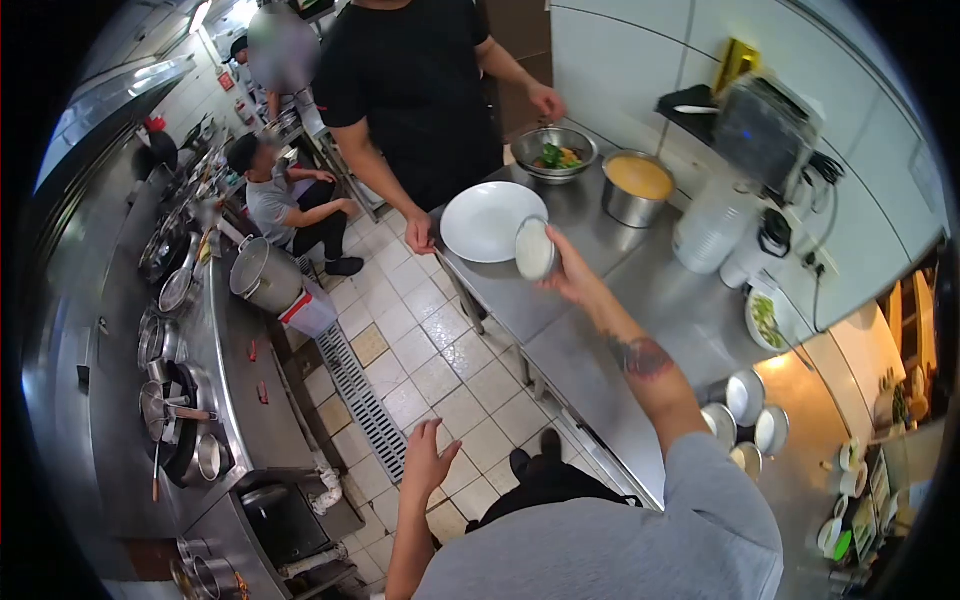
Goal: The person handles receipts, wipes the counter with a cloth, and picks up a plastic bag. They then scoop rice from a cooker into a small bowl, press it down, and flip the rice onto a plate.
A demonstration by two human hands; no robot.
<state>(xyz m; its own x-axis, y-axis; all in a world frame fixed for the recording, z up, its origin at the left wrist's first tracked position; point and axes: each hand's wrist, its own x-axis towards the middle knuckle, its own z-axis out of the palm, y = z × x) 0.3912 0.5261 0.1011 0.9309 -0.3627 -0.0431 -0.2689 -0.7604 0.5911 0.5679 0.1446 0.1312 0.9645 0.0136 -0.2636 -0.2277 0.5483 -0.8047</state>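
Note:
My right hand (570, 274) reaches across the steel counter, fingers wrapped round the side of a small metal bowl (537, 262). White contents fill the bowl, which is tilted and overlaps the right edge of a large white plate (480, 228). The plate lies at the counter's end, in front of a person in a black shirt, whose hand (419, 232) is by its lower left side. Over the tiled floor, my left hand (428, 455) hangs open and holds nothing, its fingers apart.
Behind the plate stand a metal bowl of green and yellow food (560, 170) and a pot of orange liquid (637, 190). Several small metal bowls (745, 397) sit nearer on the right. A stove line (200, 340) runs along the left; a seated person (285, 205) is beyond.

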